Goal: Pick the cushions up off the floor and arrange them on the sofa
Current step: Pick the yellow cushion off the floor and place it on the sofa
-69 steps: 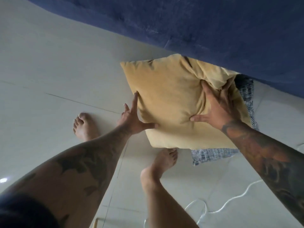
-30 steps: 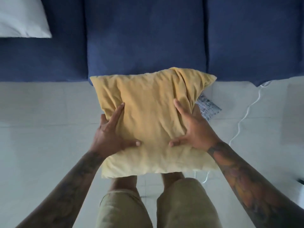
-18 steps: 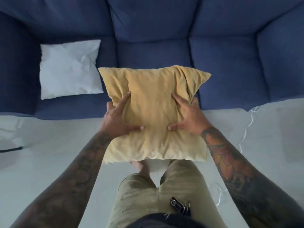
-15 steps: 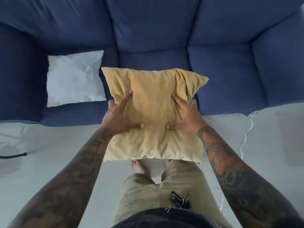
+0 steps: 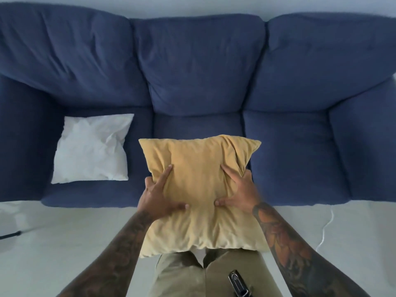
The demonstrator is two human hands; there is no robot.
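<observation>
yellow cushion [image 5: 199, 189] at frame centre, clamped between left hand [image 5: 157, 195] and right hand [image 5: 237, 192], over sofa [image 5: 289, 151] front edge; released short, could slide off to floor [image 5: 42, 243].

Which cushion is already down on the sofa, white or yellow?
The white cushion: it lies flat on the left seat of the sofa, untouched. The yellow cushion is held in front of the sofa by the left hand and right hand.
</observation>
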